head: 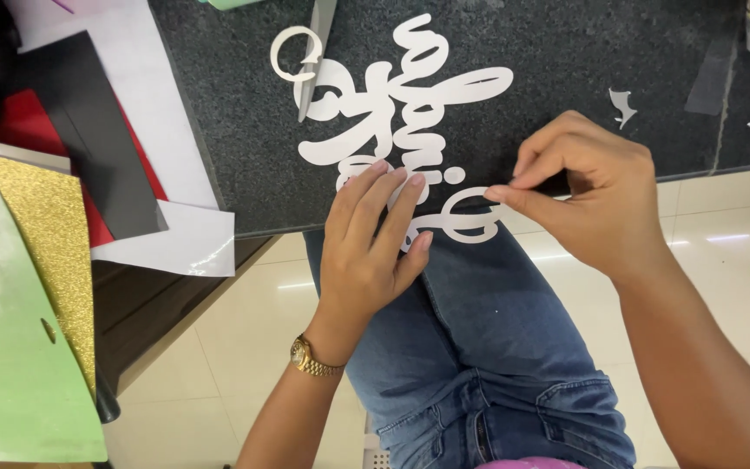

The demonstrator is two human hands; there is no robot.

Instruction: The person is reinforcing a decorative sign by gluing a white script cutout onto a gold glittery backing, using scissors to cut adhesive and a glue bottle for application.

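left hand (366, 252) flat on white cutout lettering (410, 122) | right hand (592, 195) pinching its lower loop | dark mat (566, 52)

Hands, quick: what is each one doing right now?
Left hand: open, fingers flat on the white paper cutout.
Right hand: closed, pinching the cutout's edge.

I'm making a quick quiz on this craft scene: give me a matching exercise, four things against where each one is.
Things:
1. white cut-out lettering
2. left hand
3. right hand
4. gold glitter sheet

Places or states:
A. pinching the loop at the cut-out's lower edge
B. at the left, beside a green sheet
C. fingers flat on the cut-out
D. spread on the dark speckled mat

Pairs: 1-D, 2-C, 3-A, 4-B
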